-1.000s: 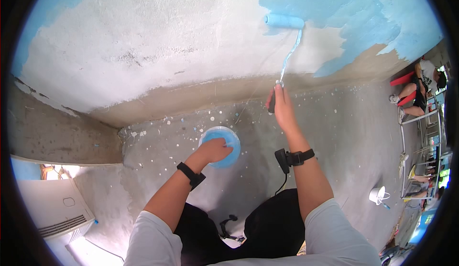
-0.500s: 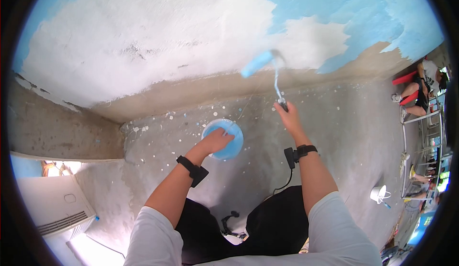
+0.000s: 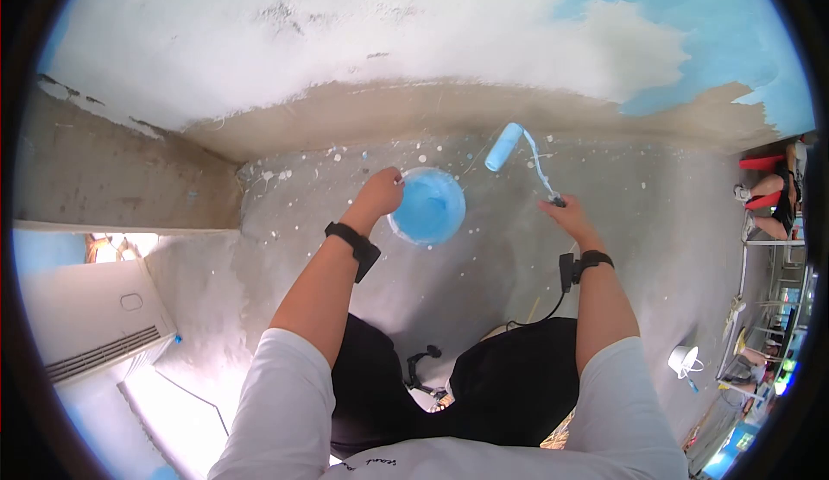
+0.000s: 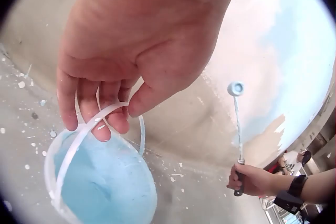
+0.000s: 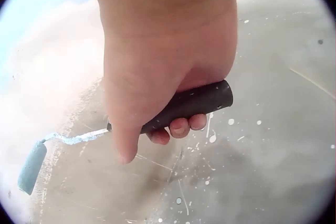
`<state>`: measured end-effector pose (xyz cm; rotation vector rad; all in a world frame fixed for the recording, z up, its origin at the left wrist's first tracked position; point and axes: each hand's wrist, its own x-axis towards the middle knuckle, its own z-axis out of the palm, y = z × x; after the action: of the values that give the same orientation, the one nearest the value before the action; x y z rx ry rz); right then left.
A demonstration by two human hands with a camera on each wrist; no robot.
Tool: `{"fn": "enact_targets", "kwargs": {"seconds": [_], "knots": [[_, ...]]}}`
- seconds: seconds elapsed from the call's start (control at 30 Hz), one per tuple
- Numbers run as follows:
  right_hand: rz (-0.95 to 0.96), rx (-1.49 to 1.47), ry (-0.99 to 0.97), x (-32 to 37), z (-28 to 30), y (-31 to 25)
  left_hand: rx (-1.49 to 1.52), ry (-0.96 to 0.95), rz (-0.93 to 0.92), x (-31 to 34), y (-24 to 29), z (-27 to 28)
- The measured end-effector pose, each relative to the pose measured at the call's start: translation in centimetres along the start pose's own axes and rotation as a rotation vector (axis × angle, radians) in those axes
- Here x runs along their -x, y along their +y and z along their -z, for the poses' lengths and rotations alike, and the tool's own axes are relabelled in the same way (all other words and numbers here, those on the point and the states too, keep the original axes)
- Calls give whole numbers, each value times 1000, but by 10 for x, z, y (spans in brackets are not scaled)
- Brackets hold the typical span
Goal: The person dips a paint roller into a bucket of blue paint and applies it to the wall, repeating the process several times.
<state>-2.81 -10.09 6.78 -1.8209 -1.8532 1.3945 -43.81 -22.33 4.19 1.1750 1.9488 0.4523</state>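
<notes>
My left hand (image 3: 380,193) is at the left rim of a bucket (image 3: 458,188) of light blue paint. In the left wrist view, thumb and forefinger pinch the bucket's white plastic handle (image 4: 79,139), which arches up over the opening. My right hand (image 3: 572,217) grips a paint roller by its black handle (image 5: 191,103), fingers wrapped round it and thumb along it. The roller's blue sleeve (image 3: 504,147) is off the wall, to the right of the bucket in the head view. Wet blue paint coats its bent wire frame (image 5: 73,139).
The wall (image 3: 414,31) ahead is part white, part blue, with a bare brown strip along its base. Paint spots dot the grey floor (image 3: 484,281). A small white bucket (image 3: 682,360) stands at the right, and a seated person (image 3: 780,199) is beyond. A white cabinet (image 3: 86,307) is at the left.
The roller has come away from the wall and down towards the bucket's right side. My left hand has moved from over the paint to the left rim. The view has shifted downward.
</notes>
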Motion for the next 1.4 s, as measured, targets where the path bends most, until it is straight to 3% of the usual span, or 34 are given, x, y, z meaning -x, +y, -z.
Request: {"fn": "enact_targets", "kwargs": {"seconds": [0.07, 0.13, 0.3, 0.37, 0.43, 0.57, 0.7, 0.77, 1.2, 1.4], "knots": [[-43, 172, -126, 4, 1, 6, -18, 12, 16, 2, 0, 0], [-44, 261, -237, 4, 0, 5, -130, 176, -151, -3, -5, -7], [9, 395, -483, 0, -14, -24, -98, 112, -89, -1, 7, -2], [-79, 556, -592, 8, -18, -58, -111, 101, -84, 1, 11, 0], [-68, 567, -644, 1, -26, -57, -26, 7, 7, 3, 15, 4], [-49, 576, -762, -6, -41, -70, -56, -6, -7, 7, 20, 6], [-22, 514, -769, -14, -60, -75, -44, -23, 11, 5, 23, 4], [132, 467, -741, -15, -71, -77, -48, -26, 12, 6, 25, 4], [-15, 443, -717, -1, -79, -111, -90, -9, -100, 7, 24, 2], [320, 549, -626, 4, -86, -119, -105, -17, -120, 8, 27, -1]]}}
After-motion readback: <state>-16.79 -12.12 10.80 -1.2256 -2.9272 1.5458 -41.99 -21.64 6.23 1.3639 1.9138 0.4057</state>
